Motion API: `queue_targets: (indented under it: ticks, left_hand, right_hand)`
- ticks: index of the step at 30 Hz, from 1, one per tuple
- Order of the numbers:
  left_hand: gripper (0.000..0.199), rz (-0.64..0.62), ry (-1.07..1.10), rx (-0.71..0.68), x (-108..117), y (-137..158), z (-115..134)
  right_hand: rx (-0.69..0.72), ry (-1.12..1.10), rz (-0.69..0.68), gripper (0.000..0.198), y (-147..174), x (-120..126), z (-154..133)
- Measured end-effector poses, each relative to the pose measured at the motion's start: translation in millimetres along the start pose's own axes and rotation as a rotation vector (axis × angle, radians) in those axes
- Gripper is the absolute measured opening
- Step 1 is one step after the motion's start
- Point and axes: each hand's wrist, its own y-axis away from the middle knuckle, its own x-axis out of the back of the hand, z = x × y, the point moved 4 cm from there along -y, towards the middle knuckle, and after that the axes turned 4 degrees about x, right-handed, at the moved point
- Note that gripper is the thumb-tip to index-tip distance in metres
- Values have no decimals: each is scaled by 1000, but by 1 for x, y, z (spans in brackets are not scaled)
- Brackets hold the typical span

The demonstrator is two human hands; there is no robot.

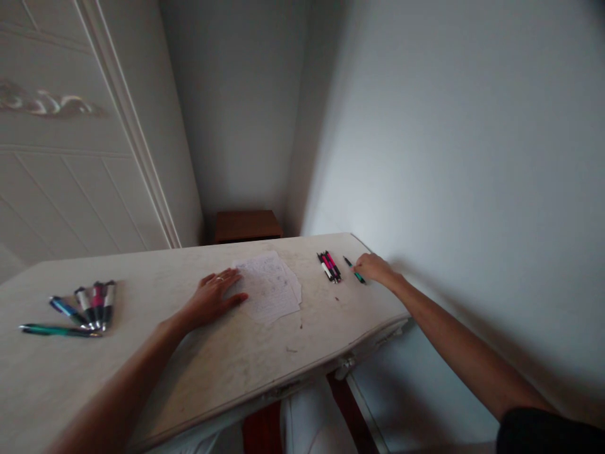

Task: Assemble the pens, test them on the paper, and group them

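My left hand (216, 293) lies flat with its thumb apart from the fingers, its fingertips touching the left edge of some sheets of paper (269, 287) covered in fine marks. A ring shows on one finger. Over at the right end of the table, my right hand (374, 268) is closed, its fingertips pinched at the middle of a green and black pen (360, 278). Just left of it, several pens (330, 267) with pink, white and black parts lie side by side.
More pens (97, 304) fan out at the left of the white table (208, 378), with a green pen (59, 330) among them. A wall (449, 157) rises close on the right. Behind the table stands a brown wooden piece (248, 224); a white panelled cabinet (70, 176) is at left.
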Motion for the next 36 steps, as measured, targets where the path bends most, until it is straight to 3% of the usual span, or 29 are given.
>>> queue_targets:
  ticks: [9,17,28,36]
  left_hand:
    - [67,13,4,-11,1,1,1]
    - [64,22,22,-4,0,1,-1]
    - [65,3,8,-1,2,1,1]
    - [66,22,23,-13,-1,0,-4]
  right_hand:
    - [-31,-98,60,20,-15,-5,-18]
    - [-36,-244,99,20,-15,-12,-17]
    - [-107,-216,228,29,-15,-15,-1]
    - [-66,-284,180,18,-4,-18,-5]
